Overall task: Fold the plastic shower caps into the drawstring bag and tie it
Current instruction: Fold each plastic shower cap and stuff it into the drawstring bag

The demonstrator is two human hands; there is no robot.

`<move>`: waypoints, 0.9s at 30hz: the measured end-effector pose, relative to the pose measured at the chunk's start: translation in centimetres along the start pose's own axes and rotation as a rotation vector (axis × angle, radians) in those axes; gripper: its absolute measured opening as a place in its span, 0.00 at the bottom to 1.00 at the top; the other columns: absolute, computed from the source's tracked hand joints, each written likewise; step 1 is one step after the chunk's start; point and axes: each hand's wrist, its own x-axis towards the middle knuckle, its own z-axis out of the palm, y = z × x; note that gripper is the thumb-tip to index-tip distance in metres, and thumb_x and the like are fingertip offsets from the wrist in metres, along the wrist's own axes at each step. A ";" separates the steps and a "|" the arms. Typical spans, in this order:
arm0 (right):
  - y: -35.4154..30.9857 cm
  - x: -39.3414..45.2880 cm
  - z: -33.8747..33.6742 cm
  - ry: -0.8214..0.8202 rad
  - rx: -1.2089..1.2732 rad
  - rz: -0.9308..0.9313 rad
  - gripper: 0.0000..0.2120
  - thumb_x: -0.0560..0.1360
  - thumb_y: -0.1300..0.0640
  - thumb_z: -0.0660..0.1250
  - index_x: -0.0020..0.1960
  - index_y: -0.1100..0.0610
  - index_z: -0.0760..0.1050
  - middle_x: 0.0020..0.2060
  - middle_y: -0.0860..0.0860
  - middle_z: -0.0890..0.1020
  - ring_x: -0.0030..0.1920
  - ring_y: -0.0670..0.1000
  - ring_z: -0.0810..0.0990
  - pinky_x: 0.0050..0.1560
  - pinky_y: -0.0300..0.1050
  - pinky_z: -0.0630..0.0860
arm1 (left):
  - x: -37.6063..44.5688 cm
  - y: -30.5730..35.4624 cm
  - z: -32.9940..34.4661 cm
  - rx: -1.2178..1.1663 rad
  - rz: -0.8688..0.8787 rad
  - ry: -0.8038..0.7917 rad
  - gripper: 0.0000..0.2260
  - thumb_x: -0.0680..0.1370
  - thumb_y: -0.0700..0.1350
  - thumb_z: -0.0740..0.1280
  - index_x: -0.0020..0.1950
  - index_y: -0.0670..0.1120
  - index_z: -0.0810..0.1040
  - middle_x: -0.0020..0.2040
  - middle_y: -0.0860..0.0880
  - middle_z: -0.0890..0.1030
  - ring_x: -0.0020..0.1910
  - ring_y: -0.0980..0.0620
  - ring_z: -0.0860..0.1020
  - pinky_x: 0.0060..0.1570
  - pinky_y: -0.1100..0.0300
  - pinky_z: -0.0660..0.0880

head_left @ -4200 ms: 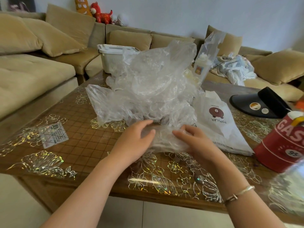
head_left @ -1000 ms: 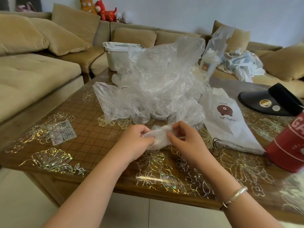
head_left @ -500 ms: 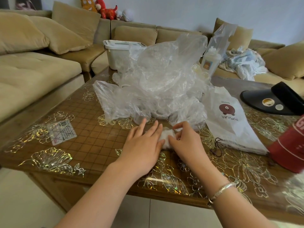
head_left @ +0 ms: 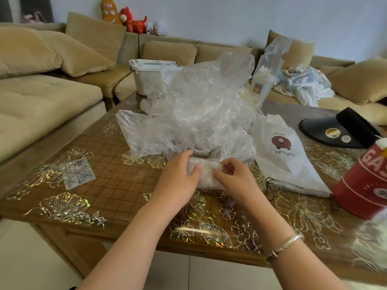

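Both hands work a small folded shower cap (head_left: 206, 172) on the desk (head_left: 117, 185), near its front edge. Left hand (head_left: 178, 181) grips the bundle's left end, thumb curled over the top. Right hand (head_left: 234, 176) pinches the right end with bent fingers (head_left: 219, 173). The bundle lies flat on the desk between the two hands.

Loose pile of shower caps (head_left: 194, 114) sits just behind the hands, touching or nearly touching the folded one. Drawstring bag (head_left: 287, 155) lies flat to the right, with its dark cord (head_left: 270, 185) trailing on the desk beside the right wrist.

Risks, as judged:
- Thin plastic is springy; if either grip eases, the fold will likely puff open again.
- The pile's nearest edge could catch on the fingers and drag along.
- A reach toward the bag could snag the cord on the wrist or bracelet (head_left: 287, 243).
- Red can (head_left: 364, 185) stands just right of the bag's lower corner; a wide sweep might knock it.

Room: open desk to the left, apart from a small card (head_left: 77, 173). Right side crowded by bag, can and black visor (head_left: 339, 130). Front edge close under the forearms.
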 end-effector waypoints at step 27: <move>6.2 -4.2 -14.2 0.406 0.103 -0.075 0.12 0.73 0.70 0.60 0.46 0.56 0.77 0.37 0.52 0.77 0.28 0.45 0.70 0.27 0.37 0.67 | -0.2 7.7 13.2 0.270 0.410 -0.169 0.17 0.83 0.54 0.56 0.67 0.51 0.77 0.73 0.54 0.71 0.75 0.49 0.63 0.73 0.48 0.60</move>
